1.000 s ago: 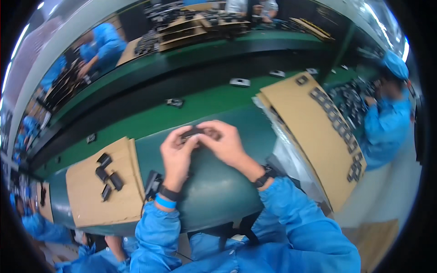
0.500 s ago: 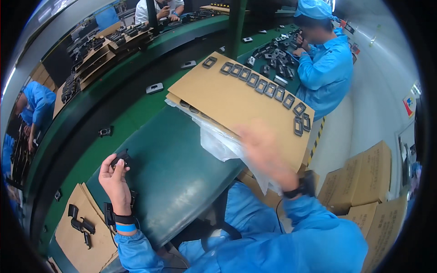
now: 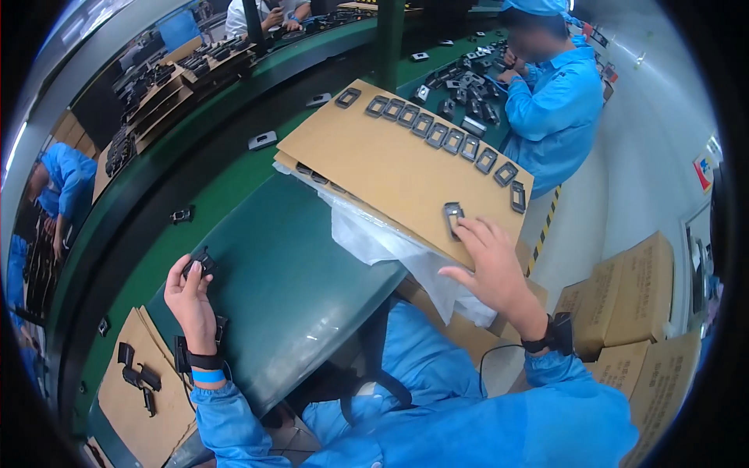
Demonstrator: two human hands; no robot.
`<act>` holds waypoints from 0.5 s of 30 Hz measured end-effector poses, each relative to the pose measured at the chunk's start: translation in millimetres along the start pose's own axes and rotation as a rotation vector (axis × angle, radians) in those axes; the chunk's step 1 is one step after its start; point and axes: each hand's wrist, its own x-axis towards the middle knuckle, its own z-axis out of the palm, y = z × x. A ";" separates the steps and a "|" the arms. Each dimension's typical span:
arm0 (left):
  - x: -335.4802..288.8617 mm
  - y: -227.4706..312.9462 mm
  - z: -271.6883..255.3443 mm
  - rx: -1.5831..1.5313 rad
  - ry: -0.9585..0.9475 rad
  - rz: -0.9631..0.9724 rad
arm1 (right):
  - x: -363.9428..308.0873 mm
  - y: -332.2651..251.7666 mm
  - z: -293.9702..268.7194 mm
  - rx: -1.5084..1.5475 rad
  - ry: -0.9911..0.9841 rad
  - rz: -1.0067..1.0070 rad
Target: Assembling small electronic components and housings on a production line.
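Observation:
My left hand (image 3: 192,306) is raised over the left end of the green bench, its fingers and thumb closed round a small black plastic part (image 3: 202,264). The fingers partly cover that part. At the right, my right hand (image 3: 497,261) reaches over the brown cardboard sheet (image 3: 390,162). Its fingertips touch the lower end of a dark rectangular plastic frame (image 3: 453,214) lying there, while the thumb stretches out to the side, away from it. A curved row of similar frames (image 3: 422,123) lies along the sheet's far edge, up to a frame (image 3: 517,196) at its right end.
Black parts (image 3: 139,377) lie on cardboard at the lower left. White plastic film (image 3: 374,240) hangs under the raised sheet. Beyond the bench, a green conveyor (image 3: 226,168) carries scattered parts. A co-worker in blue (image 3: 554,109) works at the far right; cartons (image 3: 624,304) stand at the right.
My right hand has moved up and right onto the sheet. One frame from the row's right end now lies farther left, under its fingertips. My left hand still holds the black part.

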 end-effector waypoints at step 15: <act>-4.4 2.9 11.2 -0.140 -0.096 -0.032 | 63.0 -103.3 20.5 0.701 0.141 -0.293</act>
